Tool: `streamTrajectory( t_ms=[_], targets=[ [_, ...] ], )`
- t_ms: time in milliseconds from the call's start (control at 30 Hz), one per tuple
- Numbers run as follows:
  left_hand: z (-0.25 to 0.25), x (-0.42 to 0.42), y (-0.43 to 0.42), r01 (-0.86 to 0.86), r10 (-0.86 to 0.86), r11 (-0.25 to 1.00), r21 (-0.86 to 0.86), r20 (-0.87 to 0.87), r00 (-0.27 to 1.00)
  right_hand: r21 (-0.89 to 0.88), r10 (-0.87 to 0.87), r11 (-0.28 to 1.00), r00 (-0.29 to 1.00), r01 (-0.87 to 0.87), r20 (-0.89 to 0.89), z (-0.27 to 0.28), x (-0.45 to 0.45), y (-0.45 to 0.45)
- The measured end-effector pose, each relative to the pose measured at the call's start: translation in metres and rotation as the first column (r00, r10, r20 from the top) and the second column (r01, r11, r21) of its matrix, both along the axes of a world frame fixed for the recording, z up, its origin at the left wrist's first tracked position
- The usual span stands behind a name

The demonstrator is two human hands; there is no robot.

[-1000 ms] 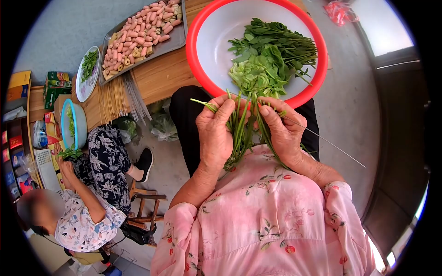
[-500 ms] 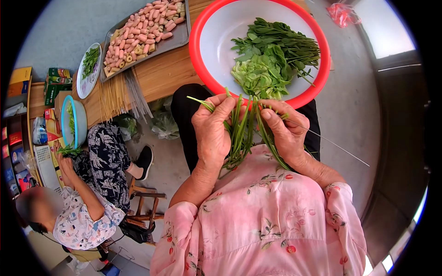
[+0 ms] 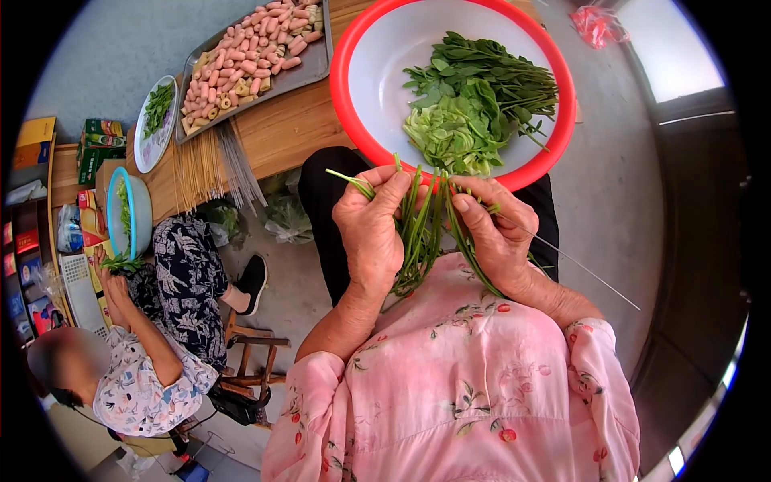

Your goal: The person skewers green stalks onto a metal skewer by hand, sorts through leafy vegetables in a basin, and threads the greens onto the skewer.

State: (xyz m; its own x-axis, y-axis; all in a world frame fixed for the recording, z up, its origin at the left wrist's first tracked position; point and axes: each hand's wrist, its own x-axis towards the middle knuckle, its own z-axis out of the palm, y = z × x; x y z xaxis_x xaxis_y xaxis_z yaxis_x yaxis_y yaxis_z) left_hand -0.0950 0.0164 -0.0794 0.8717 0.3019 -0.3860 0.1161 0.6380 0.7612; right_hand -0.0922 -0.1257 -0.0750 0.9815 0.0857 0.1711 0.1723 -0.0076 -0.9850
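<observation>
The upper left is filled by a pale blue-grey wall (image 3: pixel 120 72), beside which a wooden table (image 3: pixel 281 128) with a grained, light brown top is set. Farther left, a shelf unit (image 3: pixel 52 173) with a wooden upright is crowded with boxes and packets. Beneath the table and out to the right, a smooth grey floor (image 3: pixel 610 161) is exposed. On it, at the lower left, a partly hidden wooden stool (image 3: pixel 265 341) is placed. The right side is bounded by a dark brown panel (image 3: pixel 699 217); above it, a bright white pane (image 3: pixel 666 48) is seen. Toward the lower right, narrow strips of white light (image 3: pixel 729 373) are admitted.
</observation>
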Motion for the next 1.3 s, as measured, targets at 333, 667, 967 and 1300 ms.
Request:
streamTrajectory(
  t_ms=[333, 667, 967, 1300],
  targets=[
    [-0.002, -0.006, -0.004, 0.020, -0.022, 0.926, 0.377, 0.001, 1.000, 0.000, -0.011, 1.000, 0.997, 0.011, 0.082, -0.004, 0.001, 0.004],
    [-0.016, -0.005, 0.002, 0.240, -0.248, 0.962, 0.128, 0.053, 0.967, 0.176, -0.031, 0.981, 0.961, 0.083, -0.276, -0.008, 0.003, 0.003],
    [-0.014, -0.004, 0.014, 0.243, -0.209, 0.880, 0.408, -0.126, 0.970, 0.325, -0.015, 0.932, 0.911, 0.163, -0.413, -0.009, 0.007, -0.004],
    [-0.019, 0.002, 0.029, 0.444, -0.441, 0.889, 0.108, -0.051, 0.896, 0.346, -0.009, 0.922, 0.902, 0.174, -0.431, -0.006, 0.007, -0.005]
  ],
)
